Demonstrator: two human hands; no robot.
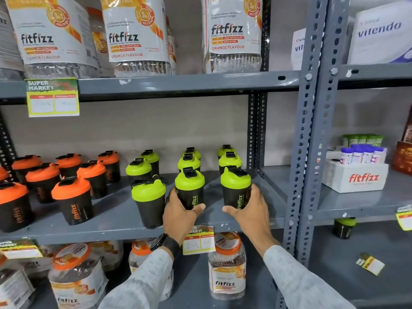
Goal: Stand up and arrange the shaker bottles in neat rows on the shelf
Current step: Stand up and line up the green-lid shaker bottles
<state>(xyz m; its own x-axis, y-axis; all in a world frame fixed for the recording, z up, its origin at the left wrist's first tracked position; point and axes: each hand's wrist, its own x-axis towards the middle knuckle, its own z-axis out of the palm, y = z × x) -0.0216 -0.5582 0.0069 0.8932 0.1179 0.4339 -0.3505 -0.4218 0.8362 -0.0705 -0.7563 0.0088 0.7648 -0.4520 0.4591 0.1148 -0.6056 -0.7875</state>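
Note:
Black shaker bottles stand upright on the middle grey shelf [124,226]. Several orange-lidded ones [72,200] fill the left side in rows. Green-lidded ones stand to the right in three rows running front to back. My left hand [180,214] wraps the front bottle of the middle green row [190,187]. My right hand [250,210] wraps the front bottle of the right green row [235,186]. Another green-lidded bottle [149,201] stands just left of my left hand, near the shelf's front edge.
Large fitfizz jars [138,34] line the shelf above, and more jars [227,266] sit on the shelf below. A slotted steel upright [310,130] bounds the bay on the right. Beyond it are a white fitfizz box [354,177] and one green-lidded shaker [343,228] lower down.

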